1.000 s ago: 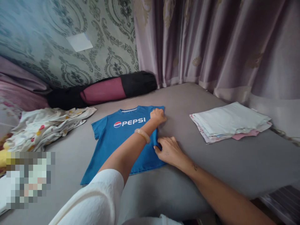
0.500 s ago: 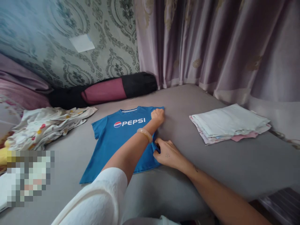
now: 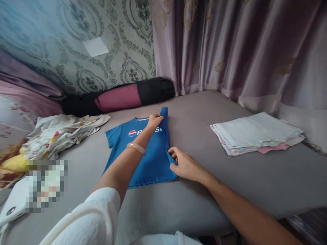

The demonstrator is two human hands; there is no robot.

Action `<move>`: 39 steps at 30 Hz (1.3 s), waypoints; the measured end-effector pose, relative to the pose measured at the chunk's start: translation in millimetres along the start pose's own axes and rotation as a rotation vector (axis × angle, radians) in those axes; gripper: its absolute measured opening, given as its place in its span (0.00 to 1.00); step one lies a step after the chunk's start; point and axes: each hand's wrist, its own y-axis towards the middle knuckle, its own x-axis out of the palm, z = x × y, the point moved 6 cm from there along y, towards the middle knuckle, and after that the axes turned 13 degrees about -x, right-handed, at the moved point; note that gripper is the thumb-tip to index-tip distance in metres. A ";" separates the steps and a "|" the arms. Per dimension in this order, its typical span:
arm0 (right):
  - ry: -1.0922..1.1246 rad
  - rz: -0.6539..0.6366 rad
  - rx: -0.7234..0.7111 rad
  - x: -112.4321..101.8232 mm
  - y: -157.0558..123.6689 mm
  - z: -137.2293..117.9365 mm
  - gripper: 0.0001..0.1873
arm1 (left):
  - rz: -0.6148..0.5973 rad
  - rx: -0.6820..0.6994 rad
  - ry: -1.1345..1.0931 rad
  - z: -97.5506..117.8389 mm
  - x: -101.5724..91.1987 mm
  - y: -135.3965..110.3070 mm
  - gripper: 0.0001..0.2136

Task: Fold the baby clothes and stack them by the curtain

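Note:
A blue Pepsi T-shirt [image 3: 143, 160] lies face up on the grey bed [image 3: 230, 183]. My left hand [image 3: 154, 121] pinches the shirt's right shoulder and sleeve, lifted and pulled leftward over the logo, partly hiding it. A pale bangle circles that wrist. My right hand [image 3: 184, 164] grips the shirt's right side edge lower down, fingers closed on the fabric, which curls up there.
A stack of folded white and pink cloths [image 3: 257, 133] sits to the right. A crumpled floral garment [image 3: 61, 133] lies to the left. A black and maroon roll [image 3: 120, 97] rests against the patterned wall. Curtains hang behind.
My left hand lifted the shirt's right shoulder and carried it left over the Pepsi logo. My right hand closed on the side edge and raised it slightly.

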 end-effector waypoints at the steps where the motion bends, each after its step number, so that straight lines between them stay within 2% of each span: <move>1: -0.004 -0.007 -0.007 0.5 -0.3 -1.7 0.23 | -0.001 -0.006 -0.022 -2.2 -5.8 -2.3 0.05; 9: -0.063 -0.044 -0.117 -0.1 -5.0 -15.7 0.29 | 0.029 -0.096 -0.110 -31.9 -35.8 -8.1 0.03; 13: -0.016 -0.110 -0.213 1.4 -6.0 -27.3 0.27 | 0.106 -0.122 -0.093 -50.9 -45.6 -8.4 0.14; 17: 0.176 -0.223 -0.220 8.6 -4.5 -33.1 0.15 | 0.146 -0.013 -0.024 -59.8 -48.6 -10.9 0.21; 19: 0.193 -0.155 -0.225 6.2 -0.7 -29.3 0.14 | 0.142 0.058 0.011 -60.7 -46.9 -13.1 0.22; 21: 0.055 -0.017 -0.257 -0.4 3.4 -22.0 0.14 | 0.136 0.115 0.043 -60.6 -44.6 -15.6 0.21; 23: -0.147 0.038 -0.297 -1.5 5.7 -14.9 0.17 | 0.133 0.175 0.094 -58.9 -42.2 -18.5 0.18; 26: -0.352 -0.071 -0.316 9.6 7.2 -5.7 0.26 | 0.146 0.262 0.203 -55.5 -39.4 -22.6 0.12; 30: -0.495 -0.194 -0.244 20.8 11.2 1.6 0.30 | 0.198 0.355 0.275 -52.8 -38.6 -26.3 0.11; 34: -0.572 -0.213 -0.192 21.9 28.3 10.7 0.32 | 0.194 0.439 0.296 -52.9 -36.0 -27.5 0.14; 39: -0.638 -0.171 -0.177 17.6 65.2 30.1 0.31 | 0.222 0.446 0.310 -58.0 -34.5 -24.1 0.16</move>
